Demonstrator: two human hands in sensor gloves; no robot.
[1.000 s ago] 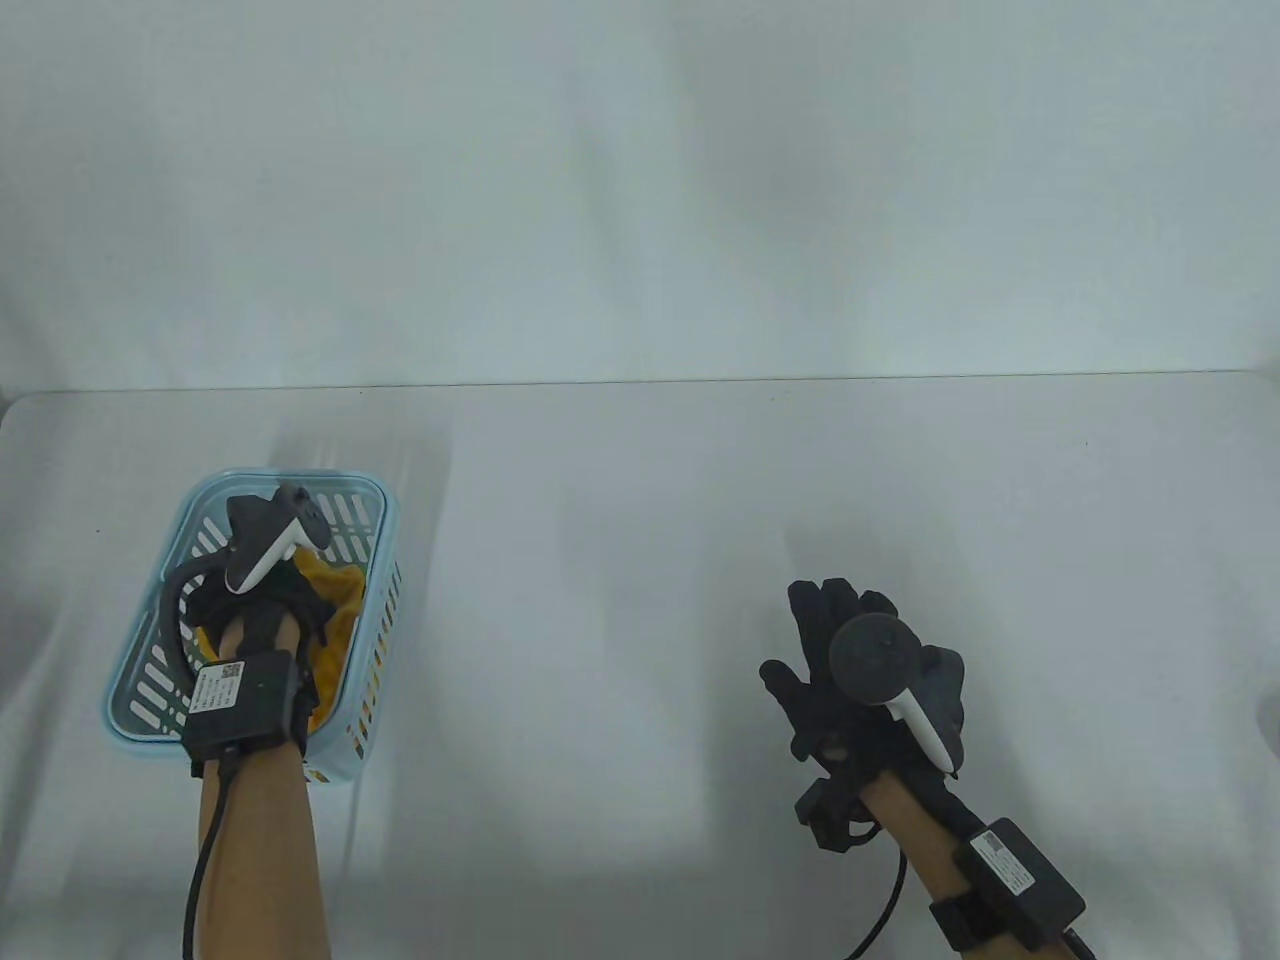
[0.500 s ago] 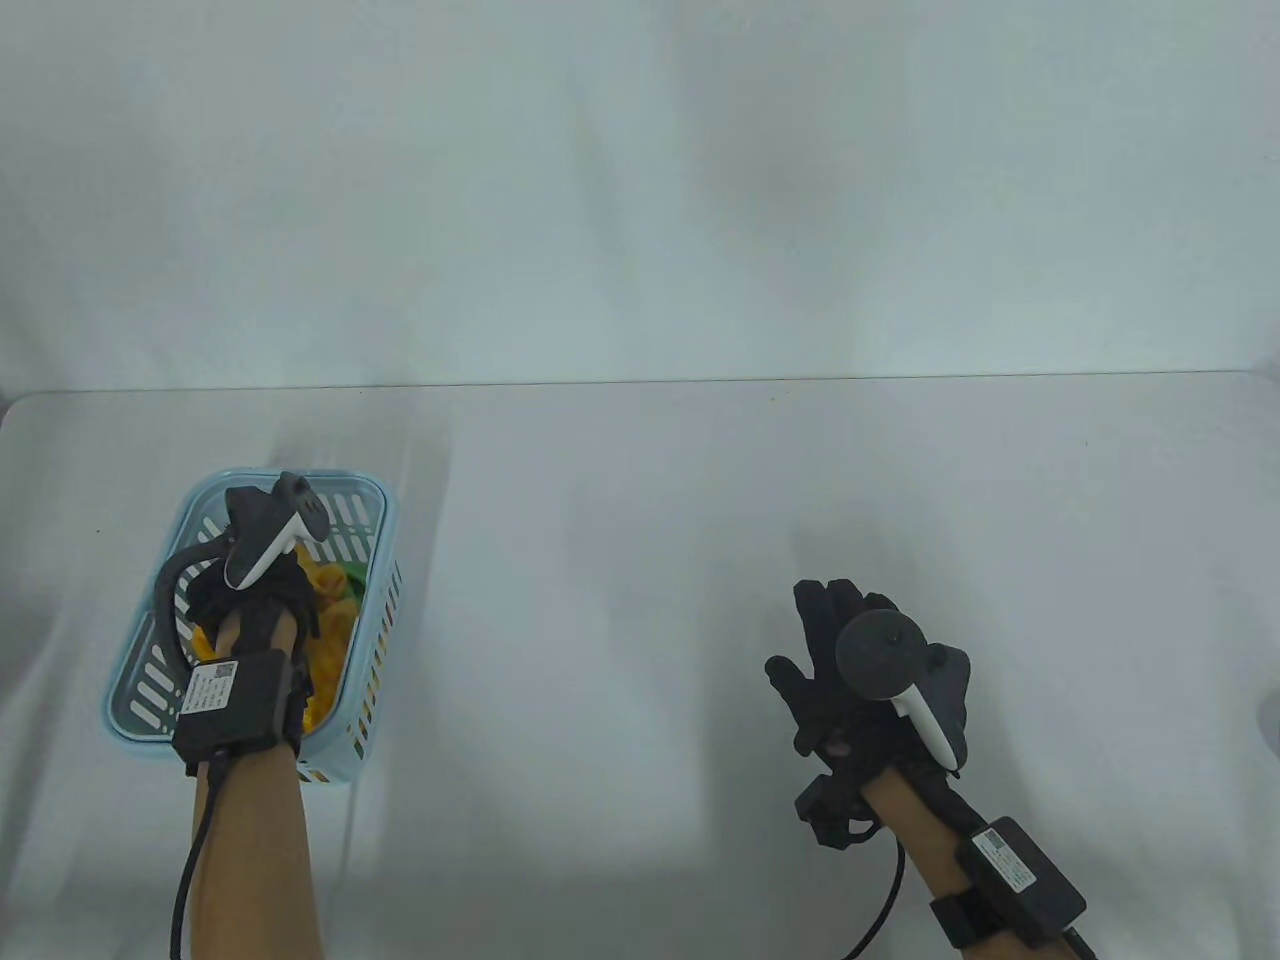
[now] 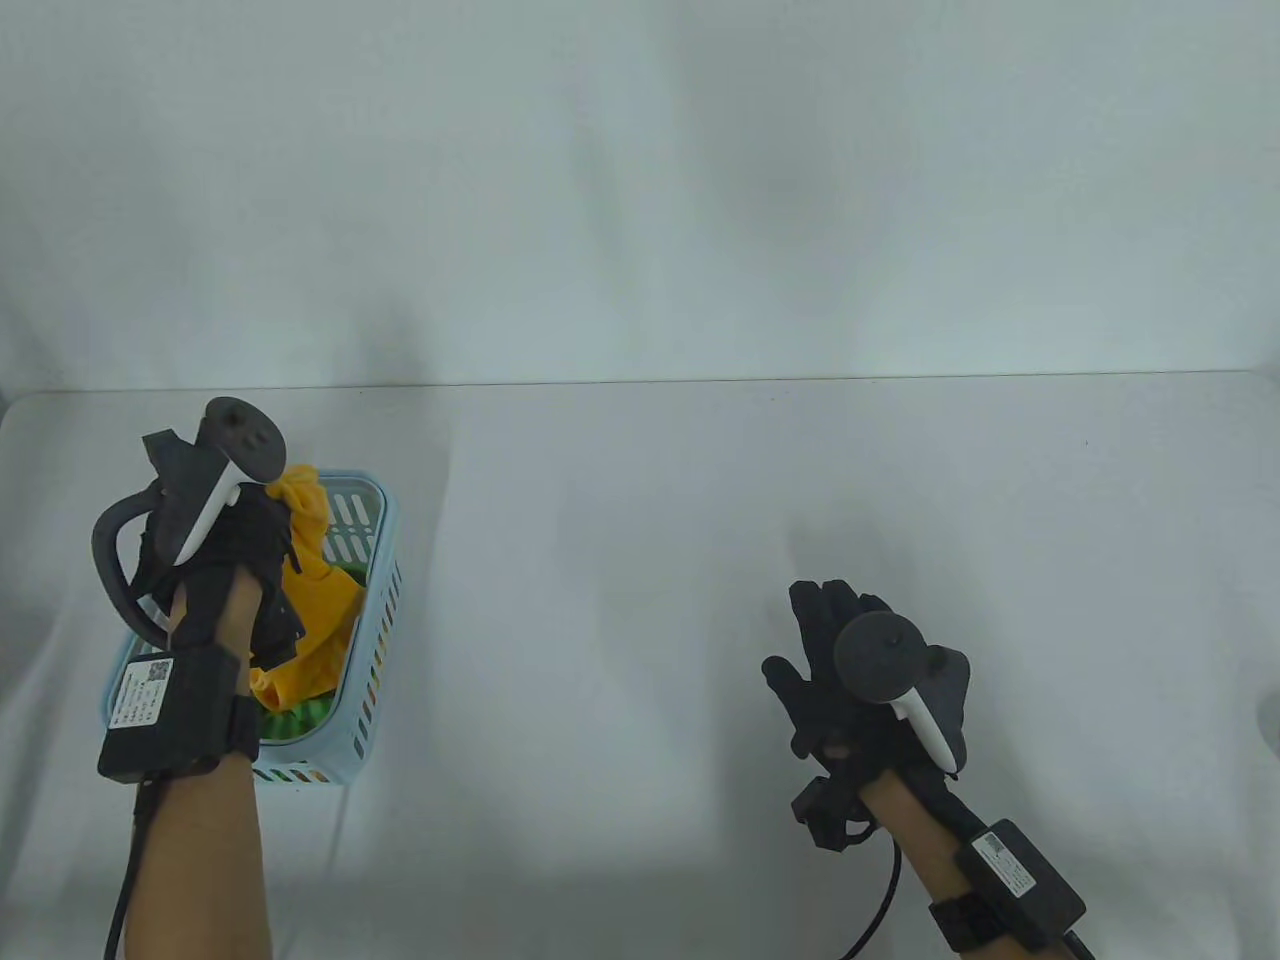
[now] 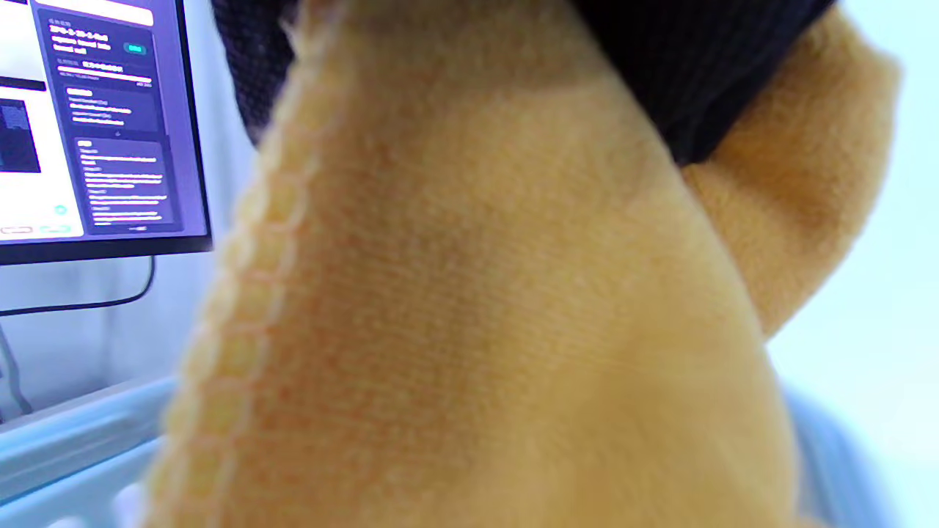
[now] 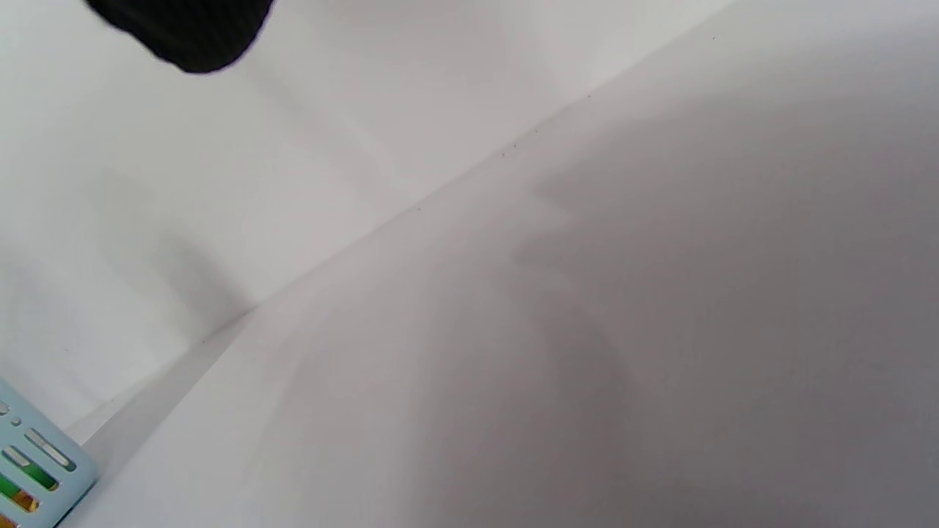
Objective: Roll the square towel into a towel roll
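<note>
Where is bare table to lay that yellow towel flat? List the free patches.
The broad stretch between the blue basket and the right hand is bare, as is the strip from there to the table's far edge. It is crowded at the left, where the left hand holds the yellow towel over the basket.

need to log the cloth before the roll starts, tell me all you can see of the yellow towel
The yellow towel is soft, fuzzy cloth with a stitched hem. It hangs bunched and unrolled, its top pinched by the left hand, its lower part draping into the light blue basket, over something green there.
</note>
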